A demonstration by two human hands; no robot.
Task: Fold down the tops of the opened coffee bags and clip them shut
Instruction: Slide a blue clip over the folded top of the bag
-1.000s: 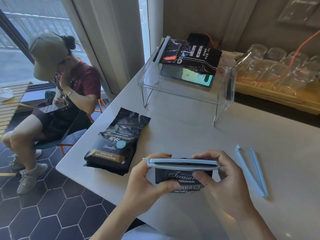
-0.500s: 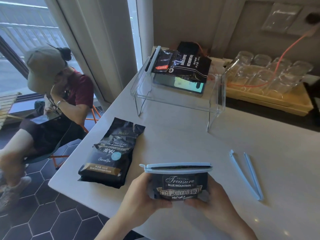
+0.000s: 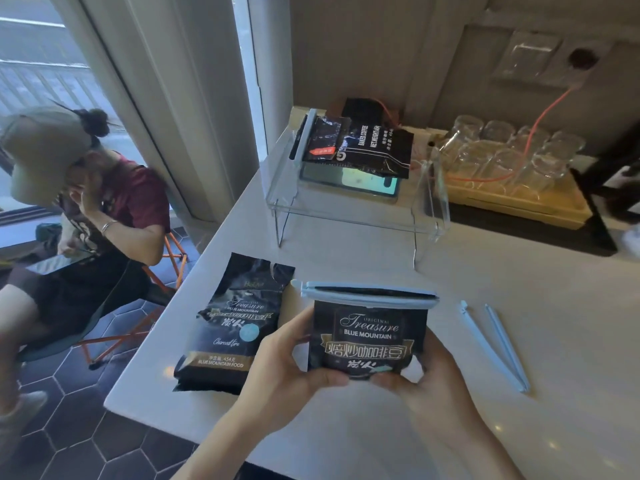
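I hold a black coffee bag (image 3: 369, 336) upright between both hands, a little above the white table (image 3: 519, 289). A light blue clip (image 3: 367, 294) is closed across its folded top. My left hand (image 3: 287, 372) grips its lower left side and my right hand (image 3: 436, 386) its lower right. A second black coffee bag (image 3: 235, 323) lies flat on the table to the left, its torn top open. An open light blue clip (image 3: 495, 344) lies to the right. A third black bag (image 3: 360, 147), with a clip along its left end, rests on the clear stand.
A clear acrylic stand (image 3: 353, 216) holds a phone at the back. A wooden tray (image 3: 519, 199) of upturned glasses with an orange cable stands at the back right. A seated person (image 3: 79, 209) is off the table's left edge, above dark tiled floor.
My hands slid from the clip's ends down to the bag's lower sides. The clipped bag now stands more upright with its label facing me.
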